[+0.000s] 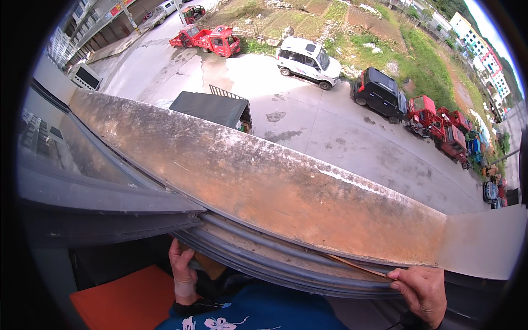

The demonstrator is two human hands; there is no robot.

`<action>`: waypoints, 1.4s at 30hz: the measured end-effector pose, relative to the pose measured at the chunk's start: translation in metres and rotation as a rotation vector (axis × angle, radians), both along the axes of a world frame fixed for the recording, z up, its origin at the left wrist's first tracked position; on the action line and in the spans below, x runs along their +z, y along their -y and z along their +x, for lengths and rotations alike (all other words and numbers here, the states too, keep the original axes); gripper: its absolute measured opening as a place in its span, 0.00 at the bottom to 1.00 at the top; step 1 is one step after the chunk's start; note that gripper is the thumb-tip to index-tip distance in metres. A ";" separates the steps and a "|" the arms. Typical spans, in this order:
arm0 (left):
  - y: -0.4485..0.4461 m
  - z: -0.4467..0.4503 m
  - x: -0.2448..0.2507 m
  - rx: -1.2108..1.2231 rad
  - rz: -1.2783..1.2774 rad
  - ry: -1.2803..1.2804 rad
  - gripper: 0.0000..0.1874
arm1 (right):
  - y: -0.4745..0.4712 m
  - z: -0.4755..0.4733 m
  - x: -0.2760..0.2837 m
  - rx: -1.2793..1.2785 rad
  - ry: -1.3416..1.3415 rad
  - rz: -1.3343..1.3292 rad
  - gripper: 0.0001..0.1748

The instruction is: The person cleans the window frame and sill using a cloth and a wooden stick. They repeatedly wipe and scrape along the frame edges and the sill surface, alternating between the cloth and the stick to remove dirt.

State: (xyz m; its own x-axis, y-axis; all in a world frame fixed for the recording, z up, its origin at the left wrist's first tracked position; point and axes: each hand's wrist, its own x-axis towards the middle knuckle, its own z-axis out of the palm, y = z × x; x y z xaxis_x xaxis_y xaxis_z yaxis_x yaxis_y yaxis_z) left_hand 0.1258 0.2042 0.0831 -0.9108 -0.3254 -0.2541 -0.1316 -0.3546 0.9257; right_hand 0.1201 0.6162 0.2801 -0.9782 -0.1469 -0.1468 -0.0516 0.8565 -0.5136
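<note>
My right hand [421, 293] pinches one end of a thin brown strip [358, 265] between thumb and fingers, at the right part of the window frame. The strip's other end lies in the dirty sliding track [268, 249], which holds brown dust and grit. Lower left, my left hand [182, 268] is raised against the inner underside of the frame, with its fingertips partly hidden. Something tan and pale shows beside those fingers; whether the hand holds it is unclear.
Outside the track runs a stained concrete ledge [255, 181], with a street and parked vehicles far below. A grey window sash [107, 214] stands at the left. An orange-red flat surface [126, 299] lies below it, indoors.
</note>
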 end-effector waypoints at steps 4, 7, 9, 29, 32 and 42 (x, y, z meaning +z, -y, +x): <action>0.002 -0.001 0.000 -0.022 0.010 -0.006 0.26 | 0.026 -0.021 -0.017 0.180 0.011 0.022 0.11; 0.003 -0.001 0.000 -0.026 -0.028 0.033 0.26 | 0.045 -0.035 -0.021 0.285 0.068 0.055 0.12; 0.004 -0.001 0.000 -0.035 -0.030 0.041 0.25 | 0.061 -0.042 -0.033 0.338 0.011 0.010 0.15; -0.005 -0.005 -0.001 -0.092 0.060 -0.105 0.18 | -0.002 -0.067 -0.036 -0.078 -0.393 0.553 0.15; -0.005 -0.004 -0.002 -0.086 0.034 -0.104 0.18 | -0.017 -0.053 -0.037 -0.127 -0.527 0.327 0.13; -0.010 -0.002 -0.007 -0.104 0.010 -0.064 0.18 | -0.008 -0.012 0.003 -0.125 -0.165 -0.154 0.12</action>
